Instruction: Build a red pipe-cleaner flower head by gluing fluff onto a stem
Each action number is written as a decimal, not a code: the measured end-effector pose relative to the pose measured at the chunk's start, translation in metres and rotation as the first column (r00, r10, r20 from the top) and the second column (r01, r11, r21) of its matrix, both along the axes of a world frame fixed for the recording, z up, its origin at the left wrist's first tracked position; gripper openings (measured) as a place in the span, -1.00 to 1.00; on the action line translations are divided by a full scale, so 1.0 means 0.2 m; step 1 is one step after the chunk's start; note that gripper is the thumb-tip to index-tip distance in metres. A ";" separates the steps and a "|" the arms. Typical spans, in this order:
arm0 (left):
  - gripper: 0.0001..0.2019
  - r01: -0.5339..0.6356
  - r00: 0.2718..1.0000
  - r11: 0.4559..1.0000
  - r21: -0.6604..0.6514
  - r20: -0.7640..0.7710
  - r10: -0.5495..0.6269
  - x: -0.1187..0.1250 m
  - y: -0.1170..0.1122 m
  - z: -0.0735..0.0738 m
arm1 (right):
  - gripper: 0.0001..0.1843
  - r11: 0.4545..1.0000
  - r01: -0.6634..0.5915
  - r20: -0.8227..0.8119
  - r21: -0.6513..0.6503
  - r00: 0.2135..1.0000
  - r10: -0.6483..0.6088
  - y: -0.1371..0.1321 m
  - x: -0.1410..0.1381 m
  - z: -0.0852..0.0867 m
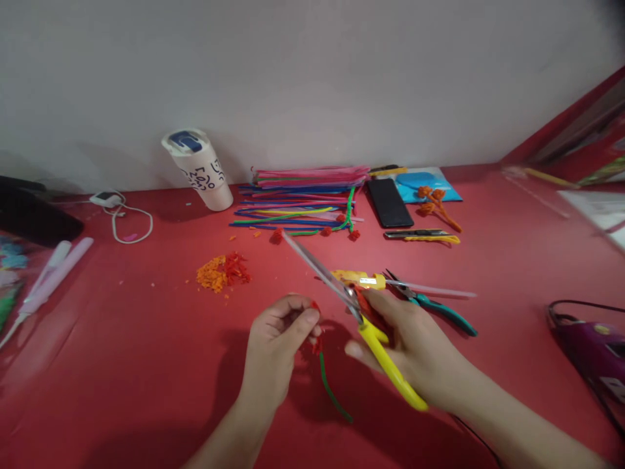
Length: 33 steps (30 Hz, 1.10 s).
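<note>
My left hand (280,342) is closed, thumb and fingers pinching a red fuzzy pipe cleaner piece (316,344). From it a green pipe cleaner stem (332,391) hangs down to the right. My right hand (407,335) grips a pair of scissors (390,368) with yellow handles. The blades point up and left, above the left hand and apart from the red piece; they look closed or nearly so. Something red-orange shows by the scissors' pivot, partly hidden by my fingers. Beyond the left hand lies a pile of orange and red fuzzy clippings (217,272).
Behind are bundled pipe cleaners (303,195), a white tumbler (200,169), a phone (389,202) and orange fuzzy flowers (432,198). Teal-handled pliers (446,314) and a yellow tool (364,280) lie beyond my right hand. A purple corded device (593,355) sits right, a pink flat iron (56,277) left.
</note>
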State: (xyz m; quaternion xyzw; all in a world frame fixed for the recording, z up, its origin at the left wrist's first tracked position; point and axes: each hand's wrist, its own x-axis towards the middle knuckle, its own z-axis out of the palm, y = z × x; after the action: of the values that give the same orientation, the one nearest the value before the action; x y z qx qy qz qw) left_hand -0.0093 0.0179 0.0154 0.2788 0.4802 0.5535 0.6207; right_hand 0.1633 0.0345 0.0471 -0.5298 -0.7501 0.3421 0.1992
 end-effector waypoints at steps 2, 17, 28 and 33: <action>-0.93 -0.024 1.000 0.999 0.036 0.018 0.023 -0.01 0.00 0.00 | -0.70 0.983 -0.096 0.169 0.156 0.983 0.069 -0.06 0.06 -0.03; -0.93 -0.048 0.997 0.989 0.137 0.072 0.038 -0.02 -0.01 0.00 | -0.64 0.887 -0.257 0.416 0.384 0.906 0.082 -0.16 0.13 -0.13; -0.90 -0.068 0.993 0.995 0.078 0.106 0.060 -0.01 0.00 0.00 | -0.64 0.876 -0.265 0.421 0.403 0.904 0.080 -0.16 0.12 -0.15; -0.90 -0.075 0.987 0.995 0.065 0.147 0.065 0.00 0.00 0.01 | -0.62 0.873 -0.263 0.426 0.411 0.902 0.071 -0.15 0.12 -0.15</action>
State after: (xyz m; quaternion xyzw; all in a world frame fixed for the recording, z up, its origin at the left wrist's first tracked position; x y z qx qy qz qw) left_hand -0.0090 0.0188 0.0167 0.2425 0.4235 0.6103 0.6240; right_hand 0.1868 0.0036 0.0162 -0.4574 -0.8777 0.0564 0.1311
